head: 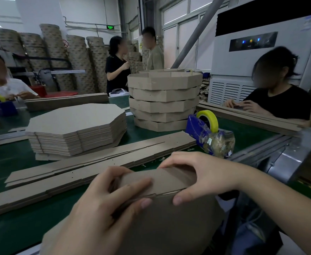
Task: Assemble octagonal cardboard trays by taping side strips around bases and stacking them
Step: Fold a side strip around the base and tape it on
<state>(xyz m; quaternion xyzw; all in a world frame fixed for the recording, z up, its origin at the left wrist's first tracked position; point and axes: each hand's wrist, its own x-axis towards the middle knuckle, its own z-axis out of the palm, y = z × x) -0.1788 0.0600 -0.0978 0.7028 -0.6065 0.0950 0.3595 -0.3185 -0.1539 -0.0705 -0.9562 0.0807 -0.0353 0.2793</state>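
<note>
Both hands on the job. Left hand (103, 205) pinches the strip (162, 179) against the far edge of the base (169, 229), thumb on the base face, fingers curled behind. Right hand (202, 175) does the same further right, thumb at the seam, fingers draped over the strip's top edge. Base is close in front of me, tilted, near part hanging past the table (13, 227) edge.

Risks, my read:
- No tape visible on the seam. Dispenser (202, 129) is off to the right beyond the loose strips (95, 162), so reaching it means one hand lets go. Strip could slide or spring open at its fold.
- Seam looks slightly stepped by my left thumb. If it isn't flush here, the error carries round the other sides and the ends won't meet.
- Base looks unsupported underneath, so hard thumb pressure could bow it.

Orientation: strip's long axis runs left-right across the view, rising a bit to the right, following the base edge. Visible panel stands up off the base, face toward me. Rest of the strip is hidden behind my hands, can't tell where it goes. Tray stack (163, 100) is well apart, far side.
</note>
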